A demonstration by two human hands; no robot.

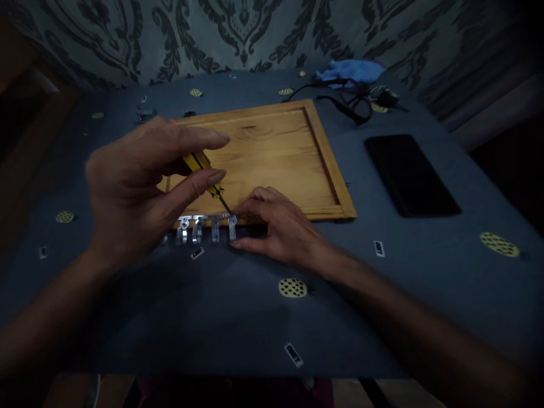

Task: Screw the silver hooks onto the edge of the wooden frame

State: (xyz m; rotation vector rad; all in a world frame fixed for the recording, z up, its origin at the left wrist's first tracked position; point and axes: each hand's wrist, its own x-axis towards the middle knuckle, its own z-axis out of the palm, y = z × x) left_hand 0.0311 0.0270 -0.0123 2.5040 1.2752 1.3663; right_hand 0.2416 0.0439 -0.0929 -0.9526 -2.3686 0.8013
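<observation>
While your left hand (136, 175) has its grip closed round the yellow-and-black screwdriver (198, 161), the shaft slants down to the right-hand end of the hook rail (198, 221). That rail lies along the near edge of the wooden panel (323, 153), which rests flat on the desk (204, 323), set back from the desk's near edge, and its hooks point towards you. Your right hand (284, 226) has its grip pinching the rail's end, forefinger on the panel side and thumb at the near end of the end hook (232, 228), so it seems to be steadying it. You look to be at the stage of working the screwdriver's tip at that end; what sits under the tip is too small to make out. The next move, I'd judge, calls for you to square up the leaning shaft and press as you turn, with your right grip stopping the rail from sliding. Towards the desk's right edge lies a dark slab (412, 175); near the far right corner you have glasses (346, 111), with a blue cloth (351, 71) behind them
</observation>
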